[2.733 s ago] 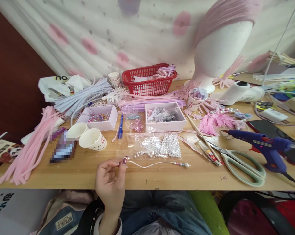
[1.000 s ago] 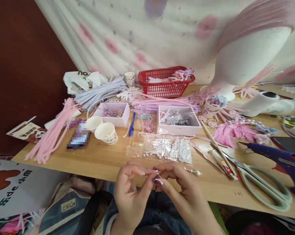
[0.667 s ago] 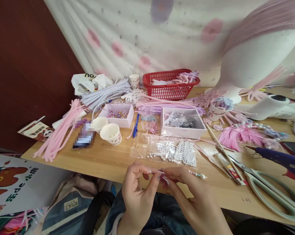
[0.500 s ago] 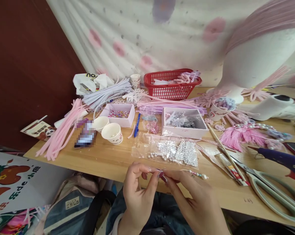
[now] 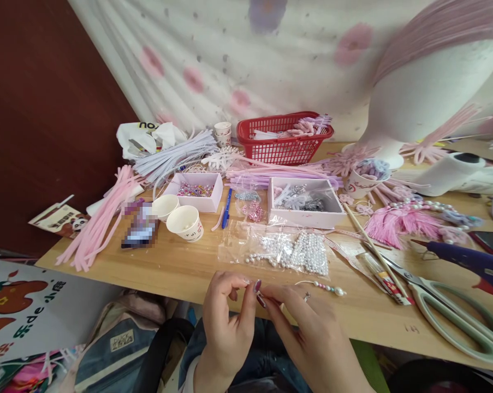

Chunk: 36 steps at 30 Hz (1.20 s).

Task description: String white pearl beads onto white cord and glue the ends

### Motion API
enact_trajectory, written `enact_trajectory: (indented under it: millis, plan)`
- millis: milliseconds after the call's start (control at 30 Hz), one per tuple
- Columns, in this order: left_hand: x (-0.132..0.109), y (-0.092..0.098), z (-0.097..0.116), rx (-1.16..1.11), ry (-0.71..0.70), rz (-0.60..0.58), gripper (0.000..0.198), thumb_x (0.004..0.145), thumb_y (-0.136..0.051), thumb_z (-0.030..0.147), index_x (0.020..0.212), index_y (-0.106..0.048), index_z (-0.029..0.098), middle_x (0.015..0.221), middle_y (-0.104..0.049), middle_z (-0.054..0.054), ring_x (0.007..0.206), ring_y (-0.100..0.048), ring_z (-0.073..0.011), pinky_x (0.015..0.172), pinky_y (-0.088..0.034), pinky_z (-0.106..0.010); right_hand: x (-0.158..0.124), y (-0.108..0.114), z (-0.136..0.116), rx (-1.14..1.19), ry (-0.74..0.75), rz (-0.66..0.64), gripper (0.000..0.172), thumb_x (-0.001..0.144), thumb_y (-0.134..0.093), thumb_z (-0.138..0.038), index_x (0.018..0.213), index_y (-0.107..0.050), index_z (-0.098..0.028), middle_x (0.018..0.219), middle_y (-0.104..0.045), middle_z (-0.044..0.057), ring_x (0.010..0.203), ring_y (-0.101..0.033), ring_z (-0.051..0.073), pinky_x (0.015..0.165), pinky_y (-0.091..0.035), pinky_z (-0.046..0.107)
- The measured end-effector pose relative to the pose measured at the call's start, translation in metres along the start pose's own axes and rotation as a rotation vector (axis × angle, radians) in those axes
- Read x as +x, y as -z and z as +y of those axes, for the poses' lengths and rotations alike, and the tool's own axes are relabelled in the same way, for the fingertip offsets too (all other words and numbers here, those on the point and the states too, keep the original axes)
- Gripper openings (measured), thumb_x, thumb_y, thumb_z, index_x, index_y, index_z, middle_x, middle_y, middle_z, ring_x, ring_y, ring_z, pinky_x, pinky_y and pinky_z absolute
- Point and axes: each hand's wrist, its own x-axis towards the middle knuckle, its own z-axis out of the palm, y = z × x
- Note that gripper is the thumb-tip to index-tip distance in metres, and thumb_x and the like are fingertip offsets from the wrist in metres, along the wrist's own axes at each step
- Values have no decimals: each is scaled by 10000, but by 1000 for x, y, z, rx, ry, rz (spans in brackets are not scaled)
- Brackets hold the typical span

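My left hand point(image 5: 225, 322) and my right hand point(image 5: 312, 338) meet at the near edge of the wooden table point(image 5: 168, 267). Both pinch one end of a thin white cord point(image 5: 307, 283) between thumb and fingertips. The cord's far end carries a few pink and white beads point(image 5: 330, 289) and lies on the table just right of my fingers. A clear bag of white pearls point(image 5: 295, 254) lies flat right behind my hands.
Two paper cups point(image 5: 184, 222) and a phone point(image 5: 138, 232) sit left. Two white boxes point(image 5: 303, 199) of trinkets, a blue pen point(image 5: 226, 207), pink pipe cleaners point(image 5: 99, 224) and a red basket point(image 5: 283, 139) lie behind. Green scissors point(image 5: 455, 314), a blue glue gun point(image 5: 471, 262) and a foam head point(image 5: 430, 93) stand right.
My right hand came in and joined the left on the cord's end. The beaded end has been drawn closer to my fingers. The view swung left.
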Motion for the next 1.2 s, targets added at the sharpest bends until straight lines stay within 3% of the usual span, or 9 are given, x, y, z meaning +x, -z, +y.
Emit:
enact_trajectory:
  millis: [167, 300, 400, 533, 633, 733, 933, 1100, 1200]
  plan:
    - [-3, 2, -2, -18, 19, -15, 215, 899, -589, 29, 996, -602, 220, 841, -649, -15, 732, -617, -133, 639, -511, -207, -2, -2, -1, 28, -8, -17, 175, 1008, -520, -126, 1120, -608, -227, 858, -735, 20, 725, -700, 183, 648, -538, 285]
    - [0, 3, -6, -13, 84, 66, 150, 911, -628, 86, 989, -615, 213, 830, -640, -9, 709, -625, -125, 635, -525, -202, -2, 9, 4, 73, -43, 47, 263, 996, -550, -160, 1248, -577, -232, 1081, -734, 64, 998, -707, 211, 845, -568, 316]
    - [4, 4, -8, -13, 102, 112, 118, 904, -657, 111, 970, -618, 201, 811, -635, -3, 673, -620, -113, 617, -532, -195, -4, 22, 5, 93, -108, 188, 192, 1003, -538, -160, 1141, -642, -243, 896, -722, 14, 817, -707, 155, 753, -559, 255]
    - [7, 7, -10, -24, 97, 138, 112, 887, -685, 127, 956, -622, 189, 807, -640, -7, 656, -624, -113, 602, -542, -205, -9, 35, 5, 124, -311, 537, 136, 1004, -576, -223, 928, -688, -211, 592, -562, -47, 485, -532, 104, 497, -435, 238]
    - [7, 9, -14, -15, 104, 161, 135, 868, -709, 135, 963, -628, 185, 823, -640, -10, 651, -620, -112, 596, -545, -214, -10, 44, 8, 183, -346, 795, 270, 1015, -575, -296, 771, -634, -197, 511, -452, -58, 428, -430, 106, 455, -351, 275]
    - [8, 10, -18, -9, 109, 177, 131, 858, -723, 143, 947, -634, 181, 822, -635, -7, 637, -610, -104, 588, -537, -209, -9, 52, 13, 238, -300, 886, 408, 1025, -557, -312, 631, -531, -210, 485, -390, -56, 443, -418, 117, 479, -325, 298]
    - [9, 7, -17, -21, 98, 178, 147, 844, -728, 119, 946, -642, 182, 813, -645, -1, 646, -622, -107, 600, -542, -210, -11, 51, 13, 197, -250, 789, 505, 1007, -585, -221, 518, -461, -210, 470, -418, -46, 437, -423, 115, 508, -342, 318]
    - [8, 7, -15, -55, 80, 139, 191, 826, -744, 90, 951, -640, 190, 798, -673, -2, 668, -649, -121, 624, -558, -220, -14, 44, 11, 242, -209, 560, 295, 1048, -475, -206, 775, -587, -214, 747, -631, 4, 736, -630, 155, 697, -486, 318]
    - [6, 9, -16, -74, 83, 131, 201, 819, -753, 84, 945, -640, 193, 789, -682, -2, 688, -662, -131, 638, -565, -232, -13, 44, 12, 234, -196, 648, 176, 1026, -517, -179, 897, -631, -214, 828, -681, 12, 825, -668, 170, 797, -521, 345]
